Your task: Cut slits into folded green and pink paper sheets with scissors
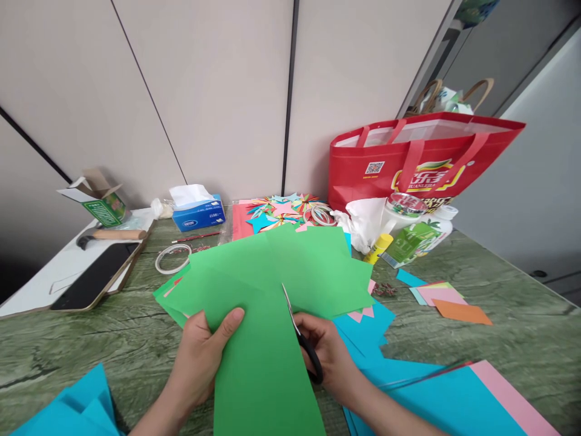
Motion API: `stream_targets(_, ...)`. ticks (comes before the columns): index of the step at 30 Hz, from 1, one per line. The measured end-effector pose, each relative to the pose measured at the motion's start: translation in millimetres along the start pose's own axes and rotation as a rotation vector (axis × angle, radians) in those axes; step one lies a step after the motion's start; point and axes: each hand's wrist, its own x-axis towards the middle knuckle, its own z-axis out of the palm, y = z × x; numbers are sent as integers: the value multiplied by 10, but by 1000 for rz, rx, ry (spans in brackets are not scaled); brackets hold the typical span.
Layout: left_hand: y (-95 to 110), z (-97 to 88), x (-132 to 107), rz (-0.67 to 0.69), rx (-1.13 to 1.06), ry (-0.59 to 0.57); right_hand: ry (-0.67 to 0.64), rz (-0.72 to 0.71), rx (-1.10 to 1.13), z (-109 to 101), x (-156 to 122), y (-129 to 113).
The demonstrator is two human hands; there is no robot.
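Green paper (272,272) tight in left hand (200,357), scissors (302,339) tight in right hand (333,360); blue sheets (367,321) beneath, red bag (408,163) behind.

Your left hand (200,357) pinches the near edge of a large green paper sheet (267,284), thumb on top. Your right hand (329,357) grips black-handled scissors (302,336), blades parted and cutting into the sheet's right side. Blue paper sheets (376,327) lie beneath on the green marbled table (499,284). Behind stand a red shopping bag (422,160), a blue tissue box (198,212) and a clear tape roll (172,258).
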Motion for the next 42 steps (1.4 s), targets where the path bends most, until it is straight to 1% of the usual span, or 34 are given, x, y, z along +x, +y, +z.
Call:
stream_targets(5,-1,-3,-4,-6,6,14,2,17,6,-8,-3,17)
stream_targets(12,-21,7,-13,2,-64,-24,-6,3,65,18,-7,15)
stream_targets(17,-40,-10,-4,15,-32,-31,9,-11,80,30,1,40)
stream_targets(22,-40,-15,0,19,-24,-34,12,-33,94,52,-2,-6)
stream_targets(26,-26,-7,-10,10,-32,-35,32,-25,94,71,-2,-3)
stream_targets(30,-41,-23,17,36,-29,-39,32,-8,83,86,-6,-7)
stream_targets(33,-66,-51,63,51,-13,-41,95,-26,55,74,-6,-83)
stream_targets(35,-76,-68,87,45,-17,-50,148,-43,24,47,-3,-147)
stream_targets(37,-77,-76,94,30,-41,-73,172,-52,-8,18,-1,-191)
stream_targets(39,-70,-78,86,17,-74,-84,152,-33,-26,2,-2,-203)
stream_targets(42,-51,-72,72,19,-120,-53,92,13,-39,-1,-8,-185)
